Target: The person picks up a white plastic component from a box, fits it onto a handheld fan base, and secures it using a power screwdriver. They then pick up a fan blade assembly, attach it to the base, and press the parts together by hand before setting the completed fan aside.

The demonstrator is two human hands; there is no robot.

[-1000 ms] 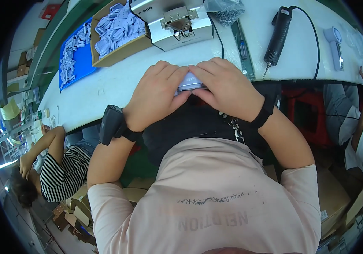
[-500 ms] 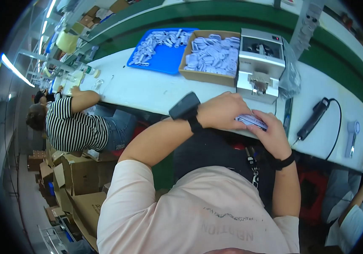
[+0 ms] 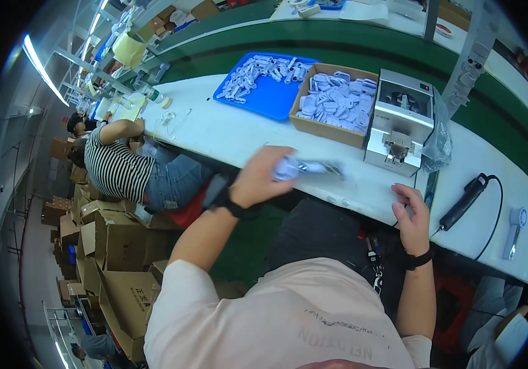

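My left hand (image 3: 262, 176) is closed on a pale lilac plastic casing (image 3: 285, 169) with a wide end and a narrower handle-like part. The casing is smeared by motion, held just above the near edge of the white bench. Off to the right, my right hand (image 3: 412, 215) is over the bench edge with its fingers apart and nothing in them. Nearest to that hand are a silver screw feeder (image 3: 399, 117) behind it and a black electric screwdriver (image 3: 464, 202) on its right.
A cardboard box (image 3: 327, 128) of pale flat plastic shells stands beside the feeder. Left of it, a blue tray (image 3: 267, 103) holds slim pale parts. A pale handheld fan (image 3: 515, 232) lies far right. A person in a striped shirt (image 3: 116, 169) works at left, near open cartons (image 3: 122, 240).
My hands have separated. The left has moved left with the pale casing; the right has let go and its fingers have spread. The view has shifted slightly.
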